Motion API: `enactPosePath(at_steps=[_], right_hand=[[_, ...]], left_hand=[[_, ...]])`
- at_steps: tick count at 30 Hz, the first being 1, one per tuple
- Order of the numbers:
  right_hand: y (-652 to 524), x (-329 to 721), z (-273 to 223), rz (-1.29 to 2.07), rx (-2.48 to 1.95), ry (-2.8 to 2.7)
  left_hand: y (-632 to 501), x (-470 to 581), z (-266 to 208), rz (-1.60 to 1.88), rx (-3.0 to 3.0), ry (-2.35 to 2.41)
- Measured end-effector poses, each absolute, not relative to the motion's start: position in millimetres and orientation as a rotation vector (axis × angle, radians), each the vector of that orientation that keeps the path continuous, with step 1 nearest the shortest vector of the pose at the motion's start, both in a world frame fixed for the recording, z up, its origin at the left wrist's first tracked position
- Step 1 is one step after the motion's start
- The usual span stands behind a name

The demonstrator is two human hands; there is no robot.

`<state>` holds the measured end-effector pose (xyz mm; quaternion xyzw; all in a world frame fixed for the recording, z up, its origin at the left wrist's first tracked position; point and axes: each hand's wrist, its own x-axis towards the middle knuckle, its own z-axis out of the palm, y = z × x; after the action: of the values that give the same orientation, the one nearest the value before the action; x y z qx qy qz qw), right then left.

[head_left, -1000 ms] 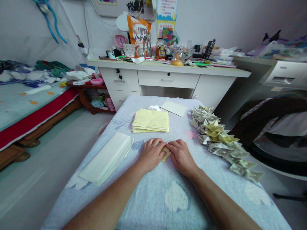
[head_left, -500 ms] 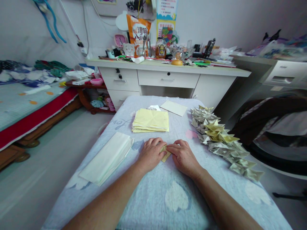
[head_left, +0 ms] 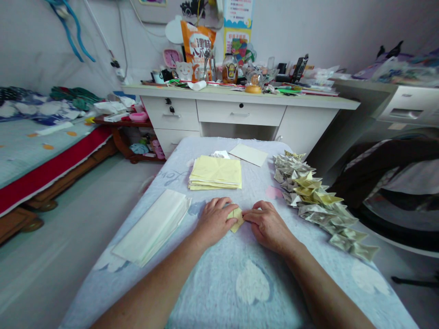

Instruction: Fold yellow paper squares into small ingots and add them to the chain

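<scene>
A small folded piece of yellow paper lies on the cloth-covered table between my two hands. My left hand grips its left side, the thumb below and the fingers above. At its right edge, my right hand presses with thumb and fingers closed together on the paper's corner. Just beyond my hands sits a stack of yellow paper sheets. Left of my left arm rests a long folded bundle of pale paper. To the right stretches a row of folded paper pieces, grey and yellow.
A pale card and a crumpled white piece lie behind the yellow stack. Past the table stands a white desk crowded with jars and packets. A bed is at left, a washing machine at right.
My right hand has slid slightly right, uncovering more of the folded yellow paper. My left hand stays nearly in place on it.
</scene>
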<state>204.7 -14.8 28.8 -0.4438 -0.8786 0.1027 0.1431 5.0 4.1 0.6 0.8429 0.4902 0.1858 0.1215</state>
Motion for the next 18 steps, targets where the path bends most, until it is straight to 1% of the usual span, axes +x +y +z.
enactPosePath(at_steps=[4, 12, 18], right_hand=[[-16, 208, 31, 0.302, -1.275, -2.561], [-14, 210, 33, 0.334, -1.22, -2.562], [-15, 212, 33, 0.323, -1.206, -2.555]], left_hand=[[5, 0, -2, 0.489, 2.476, 1.426], [2, -12, -2, 0.379, 2.461, 1.58], [3, -15, -5, 0.415, 2.456, 1.59]])
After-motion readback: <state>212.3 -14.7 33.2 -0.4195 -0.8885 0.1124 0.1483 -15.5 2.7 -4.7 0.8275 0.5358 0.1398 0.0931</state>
